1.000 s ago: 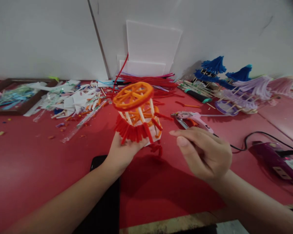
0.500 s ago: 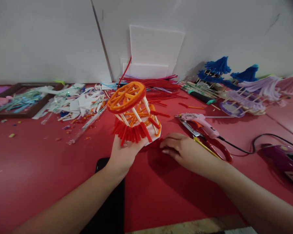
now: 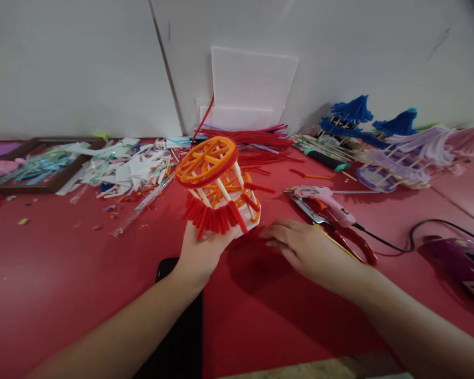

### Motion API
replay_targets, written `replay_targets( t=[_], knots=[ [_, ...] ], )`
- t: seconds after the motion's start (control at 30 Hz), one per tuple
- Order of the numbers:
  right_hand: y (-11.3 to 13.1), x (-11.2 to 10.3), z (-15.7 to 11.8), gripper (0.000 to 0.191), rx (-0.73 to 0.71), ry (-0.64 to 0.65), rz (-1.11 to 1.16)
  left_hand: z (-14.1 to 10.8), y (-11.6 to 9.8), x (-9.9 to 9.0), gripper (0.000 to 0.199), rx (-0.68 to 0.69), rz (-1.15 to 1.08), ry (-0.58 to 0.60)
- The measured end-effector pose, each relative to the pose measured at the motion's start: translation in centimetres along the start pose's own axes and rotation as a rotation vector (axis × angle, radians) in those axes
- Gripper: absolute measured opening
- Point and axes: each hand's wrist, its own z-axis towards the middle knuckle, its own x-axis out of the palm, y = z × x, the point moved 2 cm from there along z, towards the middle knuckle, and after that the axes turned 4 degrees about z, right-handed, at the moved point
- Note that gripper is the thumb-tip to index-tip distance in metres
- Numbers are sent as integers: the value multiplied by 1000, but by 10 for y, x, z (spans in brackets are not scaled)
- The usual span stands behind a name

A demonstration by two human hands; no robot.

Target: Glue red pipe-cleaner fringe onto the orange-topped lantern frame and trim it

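My left hand is wrapped under a small pavilion-like model, holding it tilted over the table. The model has an orange pipe cleaner ring with spokes on top, pale sticks as posts, and a white base. A row of short red pipe cleaner pieces hangs like a fringe along its near side, with a few more sticking out at the right. Just right of the base, my right hand is low over the red tabletop, fingers curled together. Dark red bits show near its fingertips; what they pinch, if anything, is hidden.
A pink glue gun, red-handled scissors and a cord lie to the right. Red pipe cleaners are heaped at the back. Scraps lie left, a black phone-like slab in front, blue and lilac models back right.
The view has tilted slightly, so everything sits a little lower. My left hand keeps holding the model; my right hand has hardly moved beside it.
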Motion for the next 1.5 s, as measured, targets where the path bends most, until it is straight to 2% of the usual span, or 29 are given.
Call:
replay_targets(
  t=[0.2, 0.47, 0.57, 0.7, 0.8, 0.9, 1.03, 1.2, 1.33, 1.5],
  knots=[
    [-2, 4, 1, 37, -49, 13, -22, -1, -1, 1, 39, -21, 24, -45],
    [-7, -1, -7, 25, -7, -83, 29, -2, -4, 2, 40, -59, 14, -65],
    [-4, -7, -8, 21, -76, -226, 89, -2, -3, 1, 43, -58, 12, -81],
    [6, -21, -14, 19, -154, -566, 87, -2, 0, -2, 39, -5, 46, -107],
    [12, -28, -19, 23, -95, -750, 56, -3, 1, -2, 34, 74, 141, 0],
    [17, -31, -19, 24, -57, -821, 3, -4, -2, -2, 34, 153, 230, 69],
    [21, -31, -15, 19, -119, -858, -121, -3, -7, 2, 29, 187, 307, 135],
    [21, -27, -14, 18, -182, -850, -156, -4, -4, 5, 26, 120, 256, 186],
    [20, -26, -13, 18, -204, -847, -143, -4, -1, 5, 32, 60, 208, 176],
    [20, -25, -14, 22, -213, -852, -201, 1, 6, 1, 28, -156, 66, 212]
  ],
)
